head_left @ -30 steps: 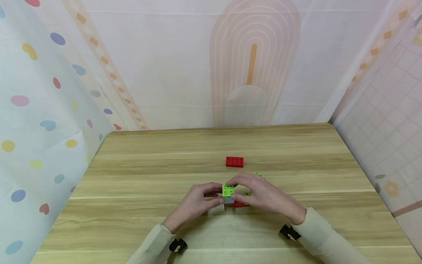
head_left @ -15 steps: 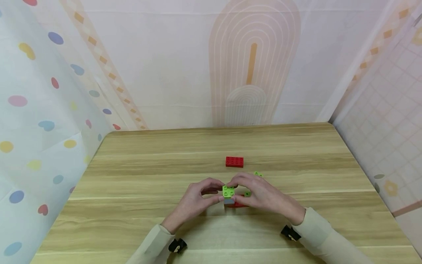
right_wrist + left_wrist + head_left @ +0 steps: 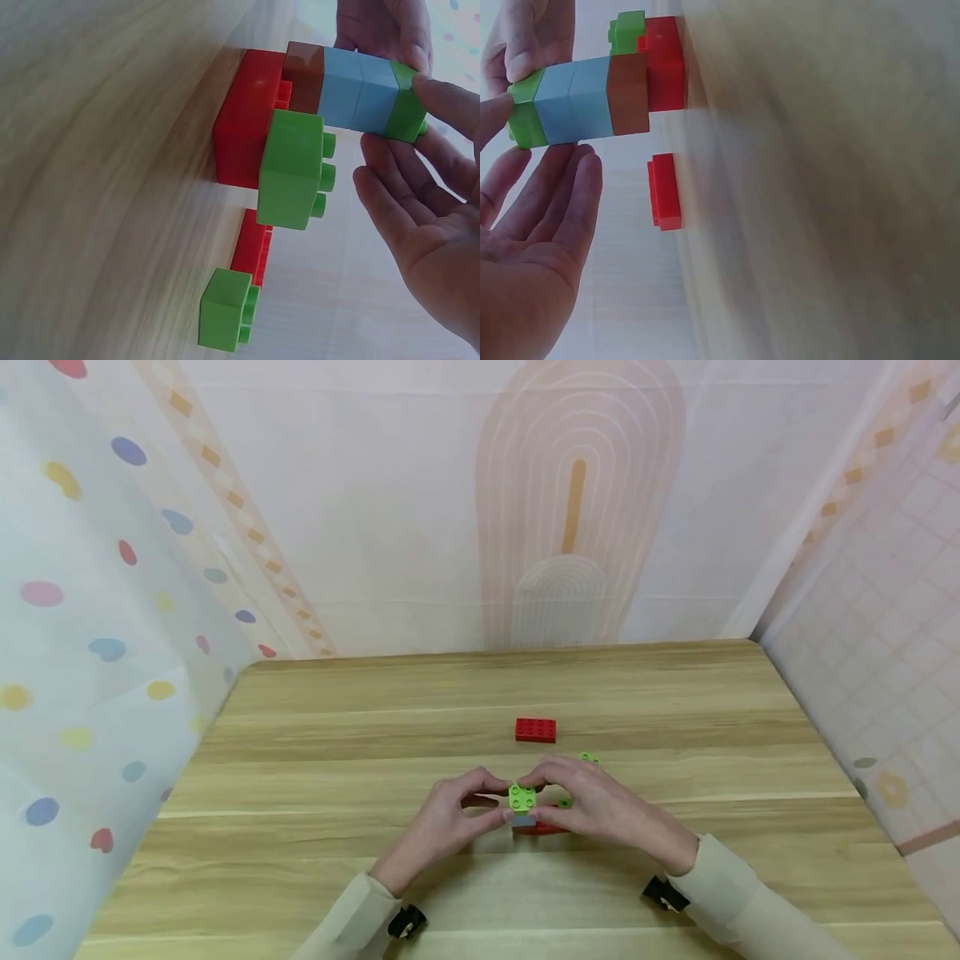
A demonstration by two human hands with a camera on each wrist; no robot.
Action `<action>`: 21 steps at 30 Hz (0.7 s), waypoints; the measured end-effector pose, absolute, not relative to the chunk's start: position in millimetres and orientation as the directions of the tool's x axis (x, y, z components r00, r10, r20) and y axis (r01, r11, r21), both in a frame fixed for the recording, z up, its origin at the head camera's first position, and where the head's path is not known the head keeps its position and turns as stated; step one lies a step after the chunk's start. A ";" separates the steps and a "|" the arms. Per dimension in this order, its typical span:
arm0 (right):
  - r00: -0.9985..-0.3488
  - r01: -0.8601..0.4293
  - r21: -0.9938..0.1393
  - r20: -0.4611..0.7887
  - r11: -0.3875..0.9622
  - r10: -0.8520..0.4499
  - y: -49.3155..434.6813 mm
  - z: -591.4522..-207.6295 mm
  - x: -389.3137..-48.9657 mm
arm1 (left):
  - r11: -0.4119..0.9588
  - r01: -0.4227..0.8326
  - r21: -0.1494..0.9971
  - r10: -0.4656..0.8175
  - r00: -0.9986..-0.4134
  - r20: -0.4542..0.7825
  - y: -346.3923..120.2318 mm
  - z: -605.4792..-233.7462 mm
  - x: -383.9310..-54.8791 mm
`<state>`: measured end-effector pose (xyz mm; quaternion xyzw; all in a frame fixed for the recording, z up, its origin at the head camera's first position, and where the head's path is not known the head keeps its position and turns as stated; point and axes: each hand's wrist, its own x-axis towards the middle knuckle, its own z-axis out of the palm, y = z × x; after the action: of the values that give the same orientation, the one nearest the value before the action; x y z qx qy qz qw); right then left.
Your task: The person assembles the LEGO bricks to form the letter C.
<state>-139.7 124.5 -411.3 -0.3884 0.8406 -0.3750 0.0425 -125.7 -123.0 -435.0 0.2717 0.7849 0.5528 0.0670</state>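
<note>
A stack of toy building bricks stands on the table: a red brick (image 3: 244, 127) at the bottom, a brown brick (image 3: 628, 94) on its end, two light blue bricks (image 3: 574, 99) above that, and a small green brick (image 3: 522, 798) on top. From the left, my left hand (image 3: 459, 814) pinches the top green brick between thumb and index finger. My right hand (image 3: 592, 797) pinches the same brick from the right, its thumb at the near side. Another green brick (image 3: 291, 169) sits on the red base, mostly behind the right hand in the head view.
A loose red brick (image 3: 536, 731) lies behind the stack on the wooden table (image 3: 360, 735). Beyond the right hand is a loose green brick (image 3: 225, 309), partly hidden in the head view. Patterned cloth (image 3: 360, 510) hangs behind the table and at its sides.
The left fingers have come slightly closer to the top green brick. Otherwise both hands stay at the stack, and the bricks keep their places.
</note>
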 end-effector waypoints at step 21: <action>-0.816 -0.529 -0.634 0.200 0.563 -0.542 155.8 -395.8 -177.0 | 0.428 0.397 0.812 0.506 -0.850 0.150 -112.3 -428.3 -128.5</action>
<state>-177.0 155.8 -395.8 -0.3030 0.8841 -0.3558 0.0088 -128.5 -112.3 -428.3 0.2679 0.8429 0.4630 0.0584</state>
